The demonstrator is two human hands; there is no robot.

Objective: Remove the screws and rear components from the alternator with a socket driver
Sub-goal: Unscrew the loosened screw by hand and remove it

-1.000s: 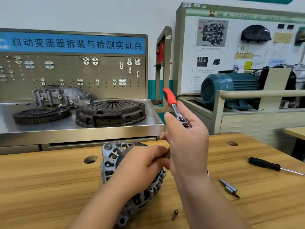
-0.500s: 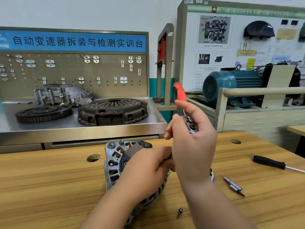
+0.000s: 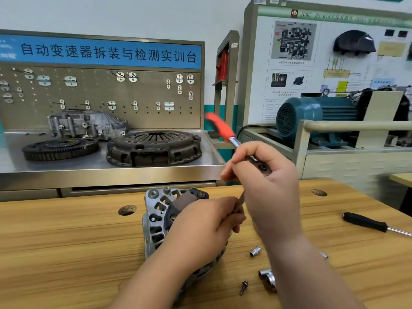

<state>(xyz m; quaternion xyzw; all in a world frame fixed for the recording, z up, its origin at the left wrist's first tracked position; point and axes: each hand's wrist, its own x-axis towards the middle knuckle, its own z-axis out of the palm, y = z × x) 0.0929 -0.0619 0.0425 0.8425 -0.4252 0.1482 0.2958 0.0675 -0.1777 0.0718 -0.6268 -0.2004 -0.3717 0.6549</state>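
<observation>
- Orange-handled socket driver (image 3: 219, 127): one; handle blurred, tilted up and away from me; its head was enclosed in my right hand (image 3: 265, 181), fingers curled round it.
- Left hand (image 3: 205, 221): lay over the alternator's rear, fingers closed around the driver's lower shaft; the socket tip was hidden beneath them.
- Alternator (image 3: 160, 210): one, standing on edge on the wooden bench (image 3: 66, 241) just before me, under that left hand.
- Loose screw (image 3: 243, 286): one, on the bench near my right forearm; a small socket (image 3: 255, 251) lay close by.
- Risks, as I judged them: a tilted shaft could slip off the fastener and round it; the housing could roll under torque; my forearm could sweep the screw off the bench.
</observation>
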